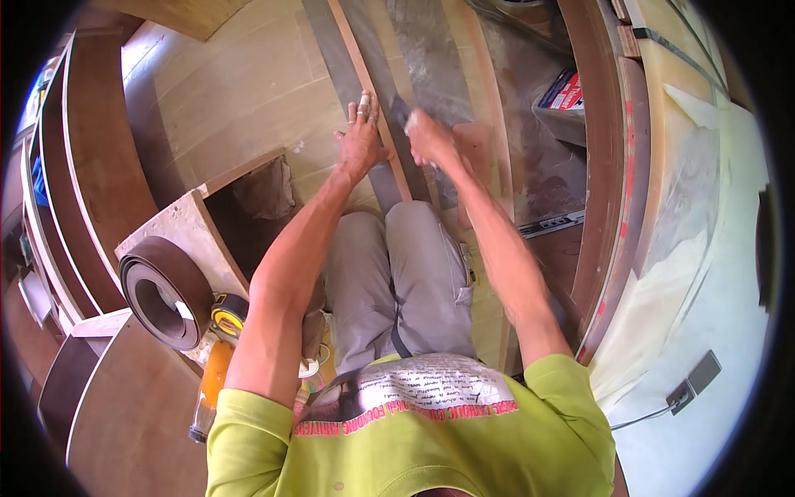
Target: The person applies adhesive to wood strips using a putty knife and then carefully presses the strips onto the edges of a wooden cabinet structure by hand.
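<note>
My left hand (362,142) lies with its fingers spread on a long narrow board with grey-brown faces and a pale orange-tan edge (352,45). Light bands wrap some of its fingers. The board runs away from my knees toward the far edge of the view. Just right of it, my right hand (432,139) is closed round a hand tool (401,109). Only a dark, flat end of that tool sticks out past the fist, so its exact kind is hidden. Both forearms reach forward over my grey trousers.
On the left, a roll of brown edge banding (166,291), a yellow-black tape measure (228,315) and an orange bottle (215,371) sit by an open wooden box (178,228). A brown shelf unit (103,141) stands beyond. Rightward are a rectangular can (563,103) and a metal drawer slide (553,224).
</note>
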`<control>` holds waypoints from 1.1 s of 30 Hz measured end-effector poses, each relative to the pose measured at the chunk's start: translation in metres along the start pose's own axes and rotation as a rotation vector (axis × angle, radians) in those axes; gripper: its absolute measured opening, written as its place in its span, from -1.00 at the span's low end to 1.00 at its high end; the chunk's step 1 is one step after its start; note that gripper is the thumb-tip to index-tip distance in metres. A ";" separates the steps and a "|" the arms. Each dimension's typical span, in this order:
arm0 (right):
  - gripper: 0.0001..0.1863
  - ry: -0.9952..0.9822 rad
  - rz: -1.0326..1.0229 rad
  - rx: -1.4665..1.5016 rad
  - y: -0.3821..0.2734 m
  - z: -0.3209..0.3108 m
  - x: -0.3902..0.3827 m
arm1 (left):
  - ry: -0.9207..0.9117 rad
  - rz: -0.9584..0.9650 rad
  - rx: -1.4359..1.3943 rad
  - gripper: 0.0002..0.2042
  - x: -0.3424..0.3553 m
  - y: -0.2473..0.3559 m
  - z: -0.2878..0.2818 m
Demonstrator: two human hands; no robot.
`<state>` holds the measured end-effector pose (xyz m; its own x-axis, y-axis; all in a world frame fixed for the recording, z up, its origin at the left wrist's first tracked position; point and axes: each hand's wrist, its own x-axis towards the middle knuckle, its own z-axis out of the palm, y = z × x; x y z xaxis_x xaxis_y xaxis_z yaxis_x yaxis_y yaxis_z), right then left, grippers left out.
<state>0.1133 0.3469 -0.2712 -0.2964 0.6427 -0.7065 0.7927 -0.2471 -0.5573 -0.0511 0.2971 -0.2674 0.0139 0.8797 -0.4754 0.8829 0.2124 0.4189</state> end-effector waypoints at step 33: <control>-0.78 -0.064 0.042 -0.061 -0.009 0.004 -0.054 | 0.024 0.009 0.009 0.22 -0.004 -0.014 0.004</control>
<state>0.1198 0.3116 -0.2302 -0.2945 0.5846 -0.7560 0.8355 -0.2265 -0.5006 -0.0614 0.2883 -0.2745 0.0109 0.8914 -0.4530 0.8871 0.2004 0.4157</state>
